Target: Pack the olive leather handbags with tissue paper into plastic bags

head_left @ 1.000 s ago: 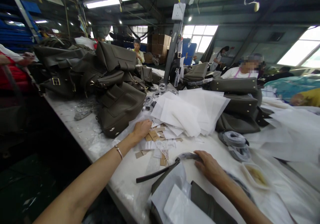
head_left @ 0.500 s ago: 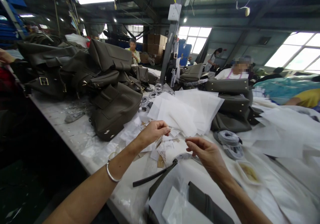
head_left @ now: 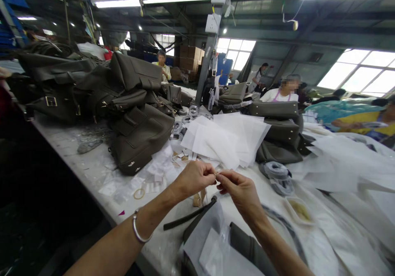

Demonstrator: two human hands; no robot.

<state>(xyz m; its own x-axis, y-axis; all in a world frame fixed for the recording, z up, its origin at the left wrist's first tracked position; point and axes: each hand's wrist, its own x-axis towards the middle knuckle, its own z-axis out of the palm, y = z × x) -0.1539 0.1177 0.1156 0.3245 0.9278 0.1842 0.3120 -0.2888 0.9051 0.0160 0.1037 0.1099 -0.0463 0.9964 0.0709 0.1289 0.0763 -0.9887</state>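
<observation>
A small clear plastic tray [head_left: 302, 222] holding yellowish stuff, too small to make out, sits right of the hands, well in from the left edge of the white bench [head_left: 74, 146]. At the bench's near end lies a dark olive leather bag [head_left: 247, 240] with white paper [head_left: 194, 249] and a clear plastic packet [head_left: 211, 249] over it; its inside is hidden. A tipped dark olive leather bag with silvery marks [head_left: 143, 134] rests closer to the left edge, below a heap of similar bags [head_left: 61, 78].

The left hand [head_left: 197, 178] and right hand [head_left: 242, 189] meet fingertip to fingertip, each with thumb and forefinger pinched together on a thin pale strand [head_left: 216, 176], mostly hidden by the fingers. This strand lies right between the two pinches, above the bench and beyond the near bag. Just beneath the left hand is a brown card tag [head_left: 197, 200]; whether it is tied to the strand cannot be told.
</observation>
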